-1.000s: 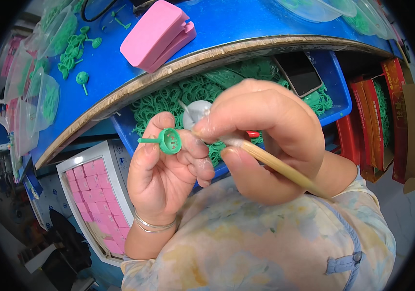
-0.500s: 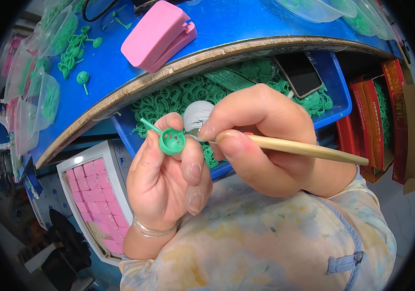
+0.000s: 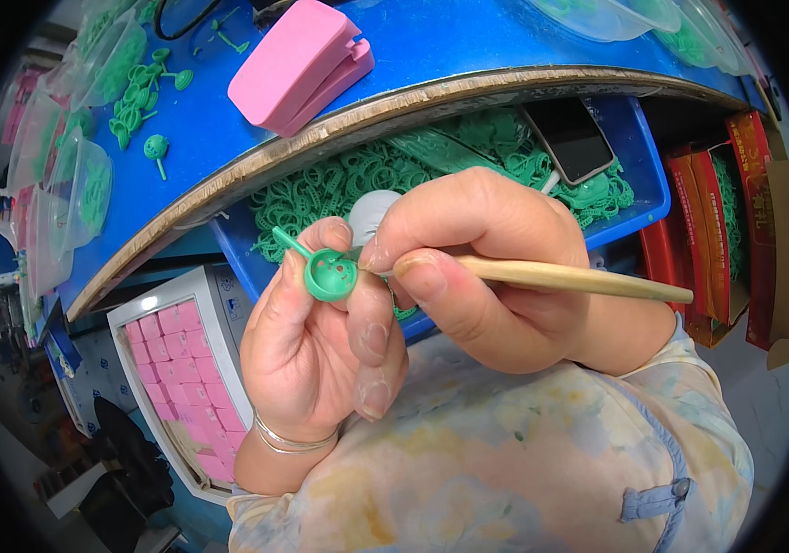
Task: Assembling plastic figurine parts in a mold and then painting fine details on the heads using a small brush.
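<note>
My left hand point(image 3: 302, 369) is closed, pinching a small green cup-shaped piece point(image 3: 328, 279) with a thin stem pointing up and left. The cup's hollow side faces me and has several small holes or reddish spots in it. My right hand point(image 3: 496, 276) grips a slim tool with a pale wooden handle point(image 3: 588, 279) that tapers to the right. Its working end reaches the cup's right rim; the tip is mostly hidden by the fingers. Behind the fingers, a whitish round object point(image 3: 371, 214) is partly covered.
Below the hands, a blue bin point(image 3: 649, 175) holds many green ring-like pieces point(image 3: 321, 184) and a phone point(image 3: 571, 138). Pink blocks point(image 3: 293, 64) lie on the blue table point(image 3: 431, 46) beyond its wooden edge. A framed tray of pink squares point(image 3: 178, 350) stands left; red boxes point(image 3: 698, 230) stand right.
My right hand has shifted slightly left with the tool, bringing its end against the cup's rim. The green piece has moved a little to the right and tilted.
</note>
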Demonstrator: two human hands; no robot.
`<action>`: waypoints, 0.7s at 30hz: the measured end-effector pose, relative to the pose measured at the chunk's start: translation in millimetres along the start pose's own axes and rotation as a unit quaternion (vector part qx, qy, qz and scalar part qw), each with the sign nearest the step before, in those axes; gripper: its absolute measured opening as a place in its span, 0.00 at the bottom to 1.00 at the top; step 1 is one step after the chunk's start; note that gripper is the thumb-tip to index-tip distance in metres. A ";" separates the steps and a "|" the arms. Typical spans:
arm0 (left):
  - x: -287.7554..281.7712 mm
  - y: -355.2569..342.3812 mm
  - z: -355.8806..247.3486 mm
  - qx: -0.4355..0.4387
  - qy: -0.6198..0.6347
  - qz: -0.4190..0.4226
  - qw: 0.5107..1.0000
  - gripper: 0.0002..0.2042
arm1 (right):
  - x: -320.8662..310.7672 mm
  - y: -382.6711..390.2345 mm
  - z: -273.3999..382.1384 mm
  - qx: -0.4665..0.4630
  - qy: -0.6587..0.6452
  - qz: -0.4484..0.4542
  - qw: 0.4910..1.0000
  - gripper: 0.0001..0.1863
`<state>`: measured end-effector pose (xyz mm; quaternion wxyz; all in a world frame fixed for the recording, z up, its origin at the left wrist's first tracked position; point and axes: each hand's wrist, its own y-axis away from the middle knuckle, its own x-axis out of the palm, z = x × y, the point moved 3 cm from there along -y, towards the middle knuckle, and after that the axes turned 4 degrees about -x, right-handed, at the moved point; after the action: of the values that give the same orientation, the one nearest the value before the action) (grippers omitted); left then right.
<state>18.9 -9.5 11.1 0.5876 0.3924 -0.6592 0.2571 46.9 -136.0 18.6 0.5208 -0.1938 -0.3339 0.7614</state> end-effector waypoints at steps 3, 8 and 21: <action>-0.2 -0.3 0.5 -0.001 0.002 0.000 1.000 0.18 | 3.0 2.9 -0.3 0.023 -0.032 -0.024 0.999 0.07; -2.2 1.0 -1.1 0.002 -0.011 0.018 1.000 0.19 | -2.4 0.0 -0.9 -0.010 0.020 -0.008 1.000 0.08; -0.4 1.3 -5.6 0.029 -0.038 -0.010 0.999 0.18 | -26.3 -4.1 22.8 0.074 0.217 0.109 0.967 0.04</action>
<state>21.0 -4.2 11.8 0.5532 0.4248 -0.6696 0.2551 44.9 -166.3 36.2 0.5077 -0.3507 -0.1324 0.7757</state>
